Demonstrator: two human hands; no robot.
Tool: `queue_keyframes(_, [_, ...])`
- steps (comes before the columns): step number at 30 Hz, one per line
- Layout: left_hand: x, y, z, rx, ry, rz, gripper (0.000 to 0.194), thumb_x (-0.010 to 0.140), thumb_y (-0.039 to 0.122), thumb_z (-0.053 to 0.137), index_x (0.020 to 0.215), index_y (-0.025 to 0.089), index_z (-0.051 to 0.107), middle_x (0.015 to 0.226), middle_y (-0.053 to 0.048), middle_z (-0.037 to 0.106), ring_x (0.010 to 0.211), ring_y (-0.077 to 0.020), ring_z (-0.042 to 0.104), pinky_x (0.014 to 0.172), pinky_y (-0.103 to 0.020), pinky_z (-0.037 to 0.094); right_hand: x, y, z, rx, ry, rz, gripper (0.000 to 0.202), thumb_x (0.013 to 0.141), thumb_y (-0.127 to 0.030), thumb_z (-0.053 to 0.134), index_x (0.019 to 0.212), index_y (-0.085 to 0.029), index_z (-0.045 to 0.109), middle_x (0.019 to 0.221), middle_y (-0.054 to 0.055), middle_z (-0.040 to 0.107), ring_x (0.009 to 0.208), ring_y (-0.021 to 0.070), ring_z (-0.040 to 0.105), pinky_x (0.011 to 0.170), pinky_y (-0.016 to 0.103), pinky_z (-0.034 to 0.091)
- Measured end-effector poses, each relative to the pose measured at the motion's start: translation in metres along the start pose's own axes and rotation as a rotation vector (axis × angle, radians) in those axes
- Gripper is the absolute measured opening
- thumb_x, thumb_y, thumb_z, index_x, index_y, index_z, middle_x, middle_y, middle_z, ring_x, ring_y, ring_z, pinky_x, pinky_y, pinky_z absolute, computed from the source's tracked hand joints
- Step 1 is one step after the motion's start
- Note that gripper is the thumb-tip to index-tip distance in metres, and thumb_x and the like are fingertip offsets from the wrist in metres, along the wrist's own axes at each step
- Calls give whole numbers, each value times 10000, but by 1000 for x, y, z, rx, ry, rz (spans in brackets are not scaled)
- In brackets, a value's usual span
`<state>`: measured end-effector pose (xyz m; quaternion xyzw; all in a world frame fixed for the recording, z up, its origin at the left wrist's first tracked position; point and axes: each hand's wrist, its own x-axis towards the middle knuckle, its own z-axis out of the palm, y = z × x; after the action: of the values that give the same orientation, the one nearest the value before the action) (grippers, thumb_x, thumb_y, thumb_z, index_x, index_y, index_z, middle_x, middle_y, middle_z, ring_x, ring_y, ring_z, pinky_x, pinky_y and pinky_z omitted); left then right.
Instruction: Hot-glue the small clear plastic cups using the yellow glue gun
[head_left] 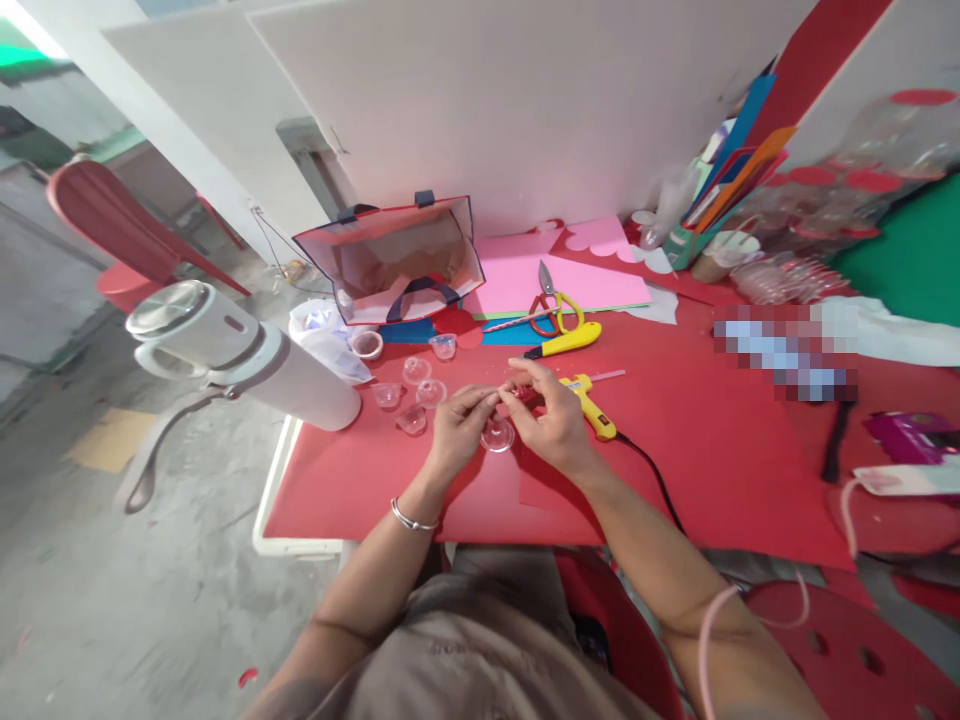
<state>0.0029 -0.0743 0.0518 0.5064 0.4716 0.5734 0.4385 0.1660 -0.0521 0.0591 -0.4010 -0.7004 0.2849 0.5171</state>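
My left hand (459, 428) and my right hand (553, 415) meet over the red-covered table, thumbs and fingertips pinched together. What they pinch is too small to make out; a bit of shiny red material (528, 396) shows under my right fingers. Just below the fingertips a clear plastic cup (496, 436) rests on the table. Several more small clear cups (387, 396) lie to the left of my left hand. Right of my right hand is a yellow glue gun (598, 411) with a black cord. A yellow-handled cutter (564, 341) lies beyond the hands.
A large white tumbler (300, 375) stands at the left edge. Behind the cups are an open bag (397, 265) and a white plastic bag (322, 330). Scissors (551, 300) lie by pink sheets (517, 270). Clear jars with red lids (874, 180) are at right.
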Motion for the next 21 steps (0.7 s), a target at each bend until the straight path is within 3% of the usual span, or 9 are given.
queue_keyframes(3, [-1,0,0,-37,0,-29,303,891,463,790,984,182,857,897,-89,777,661,-135,665,609,-256,512,2,5,-1,-24,88,12,386,999,-384,664,1373,-295,625,1032,63,784,854,216,752,769,364,648])
queue_keyframes(7, [-1,1,-1,-101,61,-118,308,828,456,844,943,170,850,861,-89,787,593,-115,641,553,-241,488,9,9,-5,153,127,122,488,984,-441,700,1434,-301,572,1060,61,783,910,214,755,724,329,642])
queue_keyframes(10, [-1,3,0,-116,91,-149,308,799,452,874,890,160,840,702,-45,738,547,-98,598,548,-227,475,9,5,-5,232,50,122,529,970,-443,726,1455,-299,569,1068,66,790,967,222,770,782,341,649])
queue_keyframes(14, [-1,5,0,-219,91,-201,372,751,499,912,845,150,820,653,-21,706,530,-91,582,523,-214,472,5,-5,-3,225,-110,69,661,941,-427,774,1534,-315,504,1270,109,771,1195,281,748,953,433,638])
queue_keyframes(18, [0,4,-1,-408,-78,-390,514,753,615,880,943,145,803,695,-46,723,462,-115,584,436,-245,486,4,-4,-3,182,-141,-4,705,942,-407,789,1567,-340,469,1312,106,757,1287,297,708,1114,523,561])
queue_keyframes(21, [0,5,-4,-507,-185,-482,561,754,652,864,967,138,792,775,-89,762,475,-133,619,429,-258,511,4,3,-3,118,-147,-62,743,918,-409,824,1571,-366,473,1332,95,743,1270,299,714,1121,518,558])
